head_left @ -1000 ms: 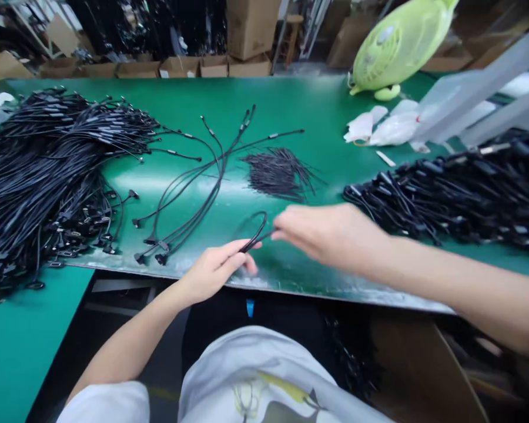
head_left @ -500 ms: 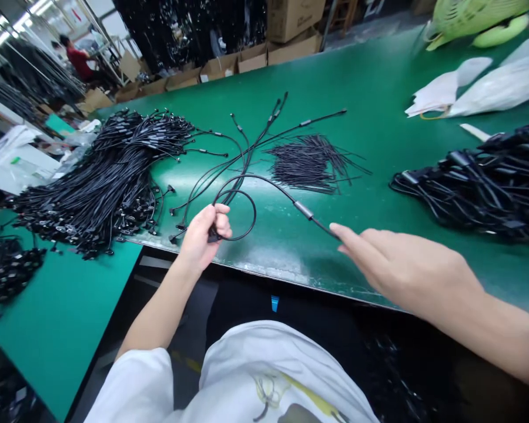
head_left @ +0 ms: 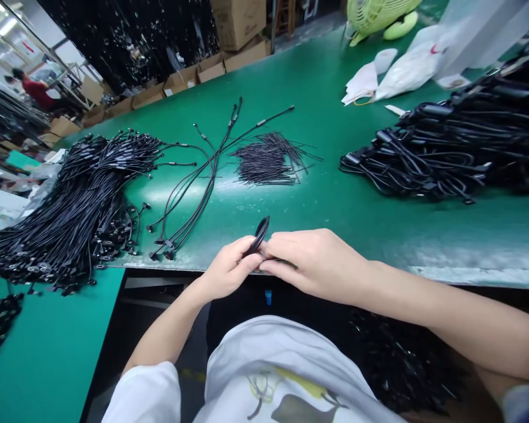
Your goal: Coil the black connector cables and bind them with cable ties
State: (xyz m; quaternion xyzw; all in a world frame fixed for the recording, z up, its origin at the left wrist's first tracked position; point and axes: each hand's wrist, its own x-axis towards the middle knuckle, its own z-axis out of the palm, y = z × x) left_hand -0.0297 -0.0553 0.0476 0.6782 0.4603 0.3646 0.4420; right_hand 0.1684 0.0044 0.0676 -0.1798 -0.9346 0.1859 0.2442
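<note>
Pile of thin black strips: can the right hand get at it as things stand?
Probably yes: only green tabletop shows between the right hand and the pile of thin black strips, though that hand looks busy at the coiled black cable.

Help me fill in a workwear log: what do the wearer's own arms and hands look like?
The left hand and right hand wear no gloves, and no watch or bracelet shows. Both forearms are bare. The left sleeve is short, plain and white; only a pale bit of the right sleeve shows.
</note>
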